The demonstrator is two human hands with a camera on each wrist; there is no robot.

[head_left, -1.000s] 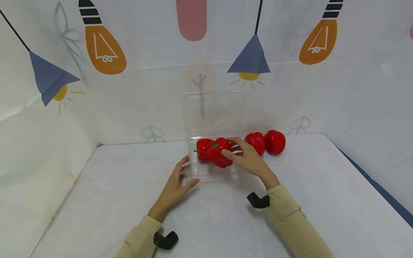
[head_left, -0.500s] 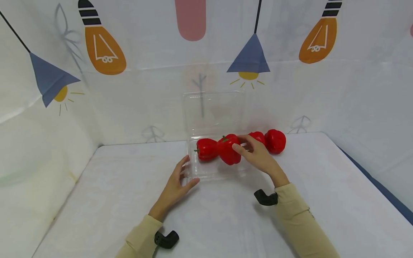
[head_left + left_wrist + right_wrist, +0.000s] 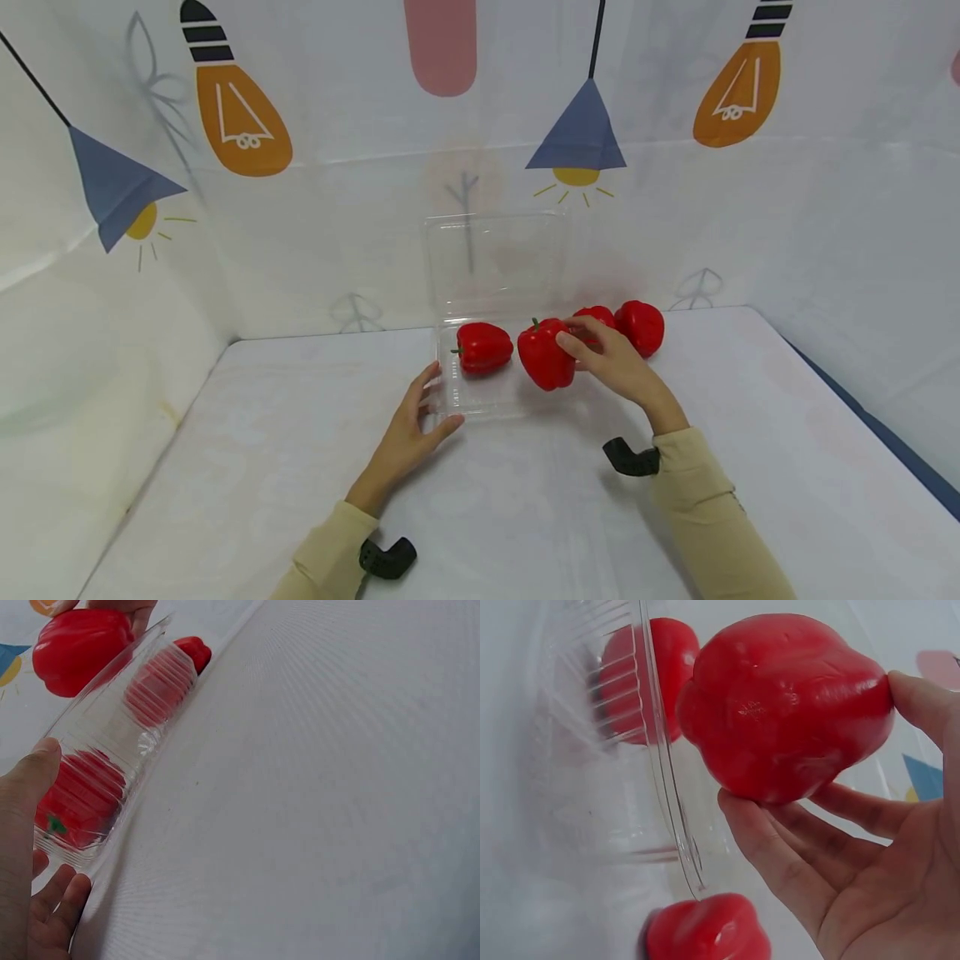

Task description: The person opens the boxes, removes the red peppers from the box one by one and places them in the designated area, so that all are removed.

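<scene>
My right hand grips a red bell pepper between thumb and fingers, its green stem pointing up. In the right wrist view, this pepper is above the rim of the clear plastic clamshell box. Another red bell pepper lies on its side in the left part of the box, stem to the left. My left hand rests at the box's front left corner. In the left wrist view its thumb touches the upper edge, with loosely spread fingers beside the left end.
The box's clear lid stands raised at the back against the patterned cloth. Two more red peppers sit right of the box: a nearer one partly behind my right hand, and another beside it. White cloth covers the table.
My right hand has moved right with the pepper, away from the pepper lying in the box, then slightly lower. The lying pepper shows fully now. My left hand stays put.
</scene>
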